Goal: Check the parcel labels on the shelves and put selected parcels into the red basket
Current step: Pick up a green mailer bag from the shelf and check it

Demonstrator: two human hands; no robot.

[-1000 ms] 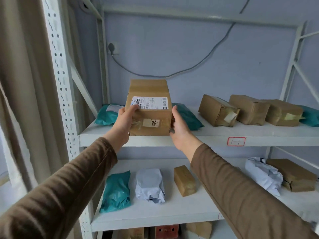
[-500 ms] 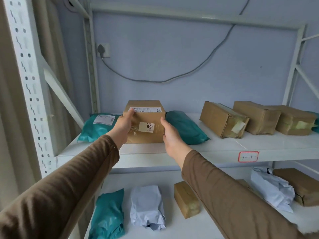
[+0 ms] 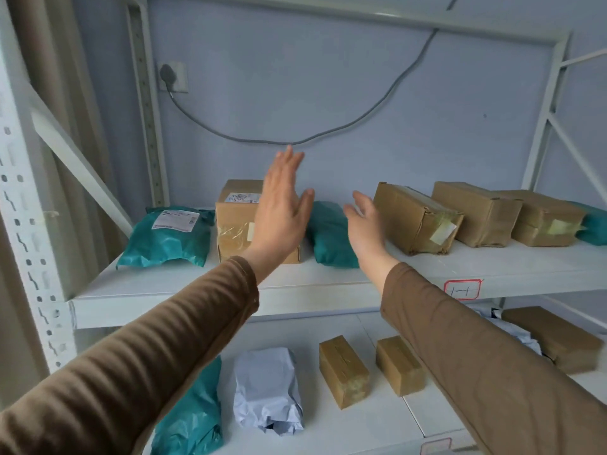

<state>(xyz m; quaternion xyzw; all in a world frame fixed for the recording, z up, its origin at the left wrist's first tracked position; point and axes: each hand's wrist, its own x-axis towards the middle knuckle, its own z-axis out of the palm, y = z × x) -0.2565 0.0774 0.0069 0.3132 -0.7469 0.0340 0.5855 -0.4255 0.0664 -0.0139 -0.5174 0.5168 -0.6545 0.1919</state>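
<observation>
A brown cardboard box [image 3: 234,221] with a white label on top stands on the upper shelf [image 3: 197,290]. My left hand [image 3: 282,208] is raised in front of it, fingers straight, holding nothing. My right hand [image 3: 366,224] hovers to the right with relaxed fingers, above a teal mailer [image 3: 328,234] and near a taped brown box [image 3: 415,218]. A second teal mailer [image 3: 169,236] with a label lies left of the box. No red basket is in view.
Two more brown boxes [image 3: 476,211] [image 3: 545,221] sit further right on the upper shelf. The lower shelf holds a teal mailer [image 3: 190,418], a white mailer [image 3: 267,389] and small brown boxes [image 3: 343,369] [image 3: 399,364]. White uprights [image 3: 23,224] frame the rack; a grey cable [image 3: 295,139] hangs on the wall.
Both hands set the labelled box down on the upper shelf and let go. My left hand has lifted with fingers spread; my right hand has moved right, away from the box.
</observation>
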